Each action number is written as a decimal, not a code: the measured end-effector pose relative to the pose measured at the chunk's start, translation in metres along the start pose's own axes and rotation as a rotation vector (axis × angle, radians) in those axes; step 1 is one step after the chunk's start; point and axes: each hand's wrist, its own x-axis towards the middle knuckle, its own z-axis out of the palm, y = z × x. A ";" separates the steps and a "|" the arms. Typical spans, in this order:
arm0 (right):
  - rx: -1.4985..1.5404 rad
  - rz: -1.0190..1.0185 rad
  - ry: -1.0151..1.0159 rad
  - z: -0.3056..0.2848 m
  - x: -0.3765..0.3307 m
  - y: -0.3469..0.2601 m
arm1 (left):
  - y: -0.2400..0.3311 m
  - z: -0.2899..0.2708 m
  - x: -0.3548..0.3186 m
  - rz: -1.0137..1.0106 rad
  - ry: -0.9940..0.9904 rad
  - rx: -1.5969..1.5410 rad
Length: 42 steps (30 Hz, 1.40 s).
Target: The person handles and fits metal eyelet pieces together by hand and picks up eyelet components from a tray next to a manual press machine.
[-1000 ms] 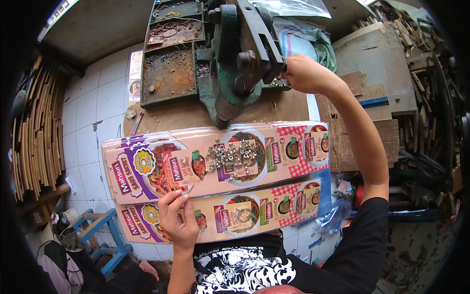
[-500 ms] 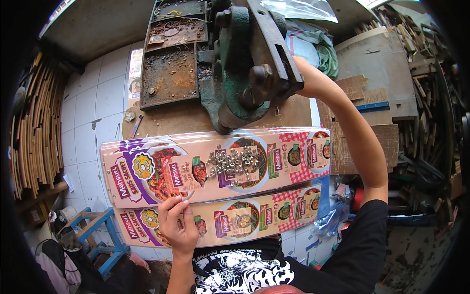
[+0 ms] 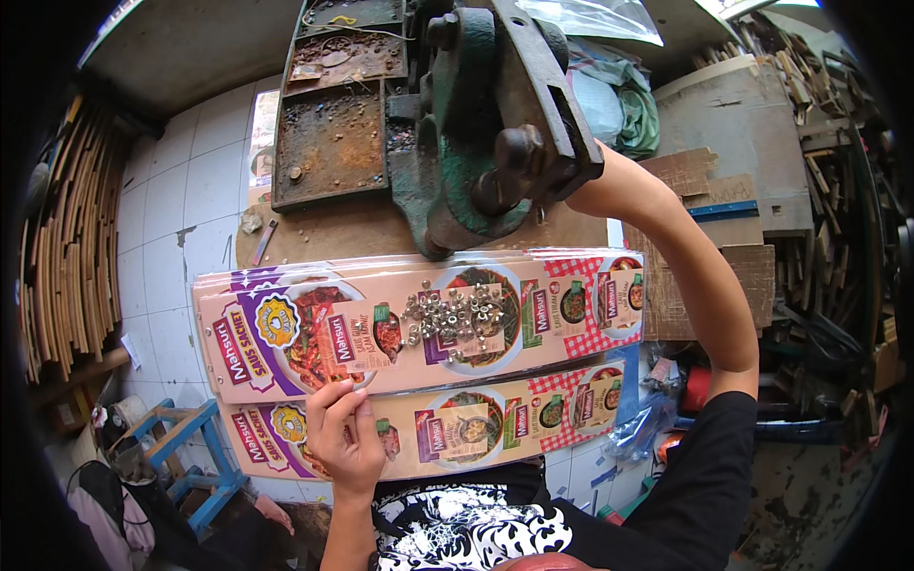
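Left hand (image 3: 345, 440) fingers pinch the card (image 3: 419, 324) edge, thin and floppy; right hand behind the press (image 3: 495, 124), grip hidden.

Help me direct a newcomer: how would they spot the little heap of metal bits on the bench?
Find the big green press. Just below it lies the upper pink printed card strip, and the pile of small silvery eyelets sits mid-strip: the only loose shiny metal there.
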 end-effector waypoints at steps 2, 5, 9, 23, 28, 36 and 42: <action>-0.027 0.035 -0.036 0.000 -0.001 -0.005 | -0.001 0.000 0.000 0.017 -0.019 -0.005; -0.017 0.050 -0.028 0.001 -0.003 -0.009 | 0.000 0.000 0.000 0.024 -0.017 0.004; -0.055 0.029 -0.018 0.004 0.000 -0.014 | -0.001 0.000 0.000 0.041 -0.016 0.014; -0.049 -0.064 0.083 0.003 0.009 -0.015 | -0.004 0.000 0.001 0.092 -0.006 0.034; -0.113 -0.036 0.051 -0.004 0.017 -0.014 | -0.006 0.000 -0.001 0.059 0.006 0.016; 0.036 0.045 -0.098 -0.021 0.025 -0.020 | -0.007 -0.001 -0.002 0.051 -0.006 0.026; -0.035 0.063 -0.127 -0.025 0.025 -0.024 | -0.008 -0.001 -0.001 0.066 0.002 0.007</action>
